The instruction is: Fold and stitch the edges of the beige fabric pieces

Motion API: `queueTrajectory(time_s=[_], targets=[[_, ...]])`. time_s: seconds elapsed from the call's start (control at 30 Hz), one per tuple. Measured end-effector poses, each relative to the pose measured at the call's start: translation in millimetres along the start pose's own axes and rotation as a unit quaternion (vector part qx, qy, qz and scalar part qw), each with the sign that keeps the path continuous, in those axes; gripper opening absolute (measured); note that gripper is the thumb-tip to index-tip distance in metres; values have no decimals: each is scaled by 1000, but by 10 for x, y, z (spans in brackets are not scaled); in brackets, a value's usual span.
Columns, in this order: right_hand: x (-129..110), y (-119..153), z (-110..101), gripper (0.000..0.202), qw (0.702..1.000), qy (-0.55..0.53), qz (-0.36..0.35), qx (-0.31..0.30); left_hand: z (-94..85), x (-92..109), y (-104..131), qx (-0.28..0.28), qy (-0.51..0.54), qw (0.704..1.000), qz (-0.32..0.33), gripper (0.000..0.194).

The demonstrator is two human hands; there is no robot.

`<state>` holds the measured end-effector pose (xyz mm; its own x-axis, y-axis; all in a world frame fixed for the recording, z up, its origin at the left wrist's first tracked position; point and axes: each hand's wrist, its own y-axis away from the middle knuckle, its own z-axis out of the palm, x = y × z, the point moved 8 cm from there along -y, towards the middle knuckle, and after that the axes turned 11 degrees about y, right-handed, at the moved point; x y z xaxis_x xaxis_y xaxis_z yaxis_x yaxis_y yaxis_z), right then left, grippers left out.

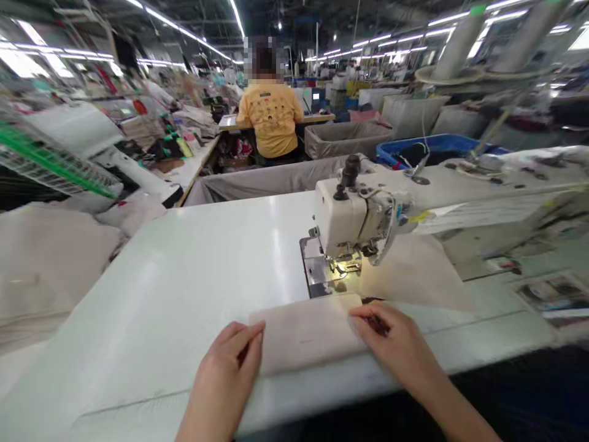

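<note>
A pale beige piece of fabric (306, 334) lies near the front edge of the white table, just in front of the sewing machine (343, 215). My left hand (230, 368) pinches its left edge between thumb and fingers. At the right edge, my right hand (398, 344) pinches the same fabric, close to its upper corner. The lit presser foot and metal needle plate (319, 273) are a little beyond the fabric. Another beige fabric piece (414, 270) lies flat under the machine's arm.
Stacked beige fabric (50, 264) rests left of the white table (193, 276). Beyond the table are a grey cloth-lined bin (262, 181) and a blue tub (432, 147). A person in a yellow shirt (270, 116) sits farther back, facing away. Thread cones stand upper right.
</note>
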<state>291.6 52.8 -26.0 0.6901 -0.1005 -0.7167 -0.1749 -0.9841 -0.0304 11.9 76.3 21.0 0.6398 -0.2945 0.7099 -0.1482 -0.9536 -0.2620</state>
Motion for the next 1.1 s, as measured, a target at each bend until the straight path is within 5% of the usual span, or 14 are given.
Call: queueTrajectory(time_s=[0.83, 1.0, 1.1], targets=[[-44, -99, 24, 32, 999, 35, 15, -35, 19, -80, -1, -3, -14, 1000, 6, 36], [-64, -107, 35, 25, 996, 76, -13, -34, 98, -81, 74, -28, -90, 995, 23, 37], [-166, -89, -11, 17, 984, 153, -92, -22, 90, 23, 120, -13, -194, 978, 77, 34]])
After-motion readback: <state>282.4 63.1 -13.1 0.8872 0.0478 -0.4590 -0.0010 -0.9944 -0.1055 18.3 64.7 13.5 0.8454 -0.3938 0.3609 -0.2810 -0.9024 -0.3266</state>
